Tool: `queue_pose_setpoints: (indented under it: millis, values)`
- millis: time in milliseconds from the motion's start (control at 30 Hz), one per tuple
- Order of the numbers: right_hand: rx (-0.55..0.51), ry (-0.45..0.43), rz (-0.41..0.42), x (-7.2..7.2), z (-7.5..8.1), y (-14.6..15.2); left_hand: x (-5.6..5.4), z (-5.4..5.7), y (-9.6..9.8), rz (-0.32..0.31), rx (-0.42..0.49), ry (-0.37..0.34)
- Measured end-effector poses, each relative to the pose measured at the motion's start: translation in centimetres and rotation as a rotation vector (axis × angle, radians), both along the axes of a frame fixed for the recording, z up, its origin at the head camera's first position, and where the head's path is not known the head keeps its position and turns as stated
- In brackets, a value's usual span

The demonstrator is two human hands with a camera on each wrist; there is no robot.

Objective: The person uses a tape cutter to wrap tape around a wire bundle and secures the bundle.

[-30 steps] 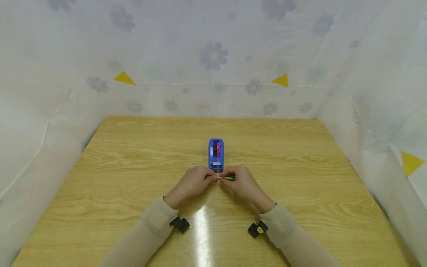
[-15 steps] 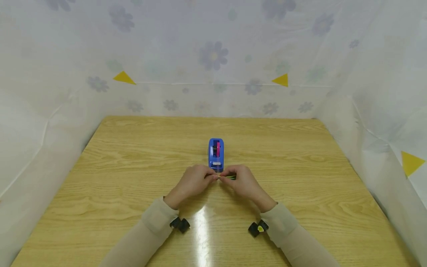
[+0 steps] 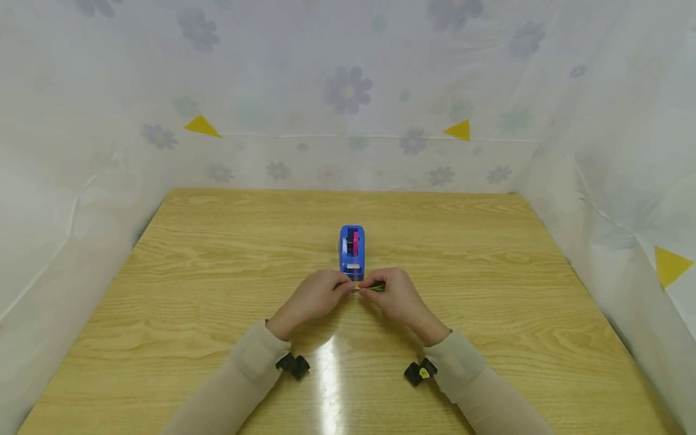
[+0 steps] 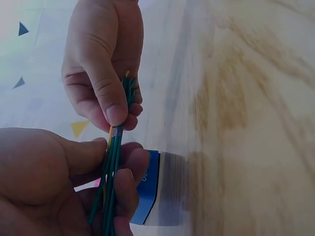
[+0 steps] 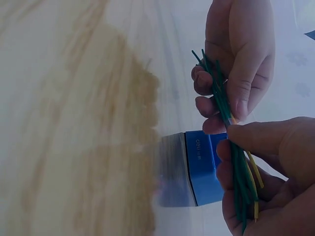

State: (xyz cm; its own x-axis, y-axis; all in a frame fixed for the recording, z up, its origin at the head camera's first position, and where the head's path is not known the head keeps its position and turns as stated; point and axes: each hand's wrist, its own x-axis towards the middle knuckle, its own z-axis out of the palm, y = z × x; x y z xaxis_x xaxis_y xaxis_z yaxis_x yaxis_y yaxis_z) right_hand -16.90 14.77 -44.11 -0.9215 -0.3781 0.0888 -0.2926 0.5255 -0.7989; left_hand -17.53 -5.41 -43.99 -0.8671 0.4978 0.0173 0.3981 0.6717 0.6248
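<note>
My left hand (image 3: 317,294) and right hand (image 3: 399,297) meet just in front of a blue tape dispenser (image 3: 345,257). Between them they pinch a bundle of thin green and yellow wires (image 4: 112,164). A band of clear tape (image 4: 117,131) lies around its middle, where the thumbs come close together. In the left wrist view, the wires run across my left fingers and up behind my right thumb. Loose green and yellow ends (image 5: 246,196) fan out over my right palm. A strip of tape (image 3: 356,277) reaches from the dispenser to the fingertips.
The dispenser carries a pink tape roll (image 3: 356,243) and stands near the middle of the wood-grain table (image 3: 217,266). White flowered sheeting (image 3: 283,90) encloses the back and sides. A dark camera is strapped at each wrist.
Both hands keep nearly the same place in front of the dispenser. The wires have turned slightly between the fingertips, and their visible ends beside my right hand look different. The dispenser has not moved.
</note>
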Motion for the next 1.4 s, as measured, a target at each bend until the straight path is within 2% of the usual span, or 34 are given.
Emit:
queue_pose_setpoints:
  millis: [133, 367, 533, 600, 700, 967, 1267, 1400]
  values:
    - [-0.002, 0.027, 0.008, -0.1, 0.0, -0.1, -0.1, 0.3, 0.0, 0.002, 0.002, -0.044]
    - [0.015, 0.070, 0.008, -0.1, -0.1, 0.0, -0.6, 0.5, -0.1, -0.040, 0.012, -0.105]
    - [0.048, 0.147, 0.016, -0.1, 0.0, -0.2, -1.0, 0.6, -0.4, -0.045, 0.043, -0.193]
    - [0.063, 0.174, 0.019, 0.0, 0.2, -0.3, -1.1, 0.6, -0.5, -0.038, 0.051, -0.208]
    - [0.072, 0.178, 0.014, 0.0, 0.3, -0.4, -1.1, 0.6, -0.5, -0.031, 0.062, -0.201]
    - [0.026, 0.072, 0.001, 0.0, 0.5, -0.3, -1.1, 0.5, -0.4, -0.010, 0.060, -0.153]
    - [0.038, -0.027, 0.040, -0.7, 0.7, 0.0, -0.8, 0.4, -0.3, -0.006, 0.023, 0.006]
    - [0.064, -0.052, 0.060, -1.0, 0.8, 0.1, -0.6, 0.5, -0.2, 0.011, 0.017, 0.039]
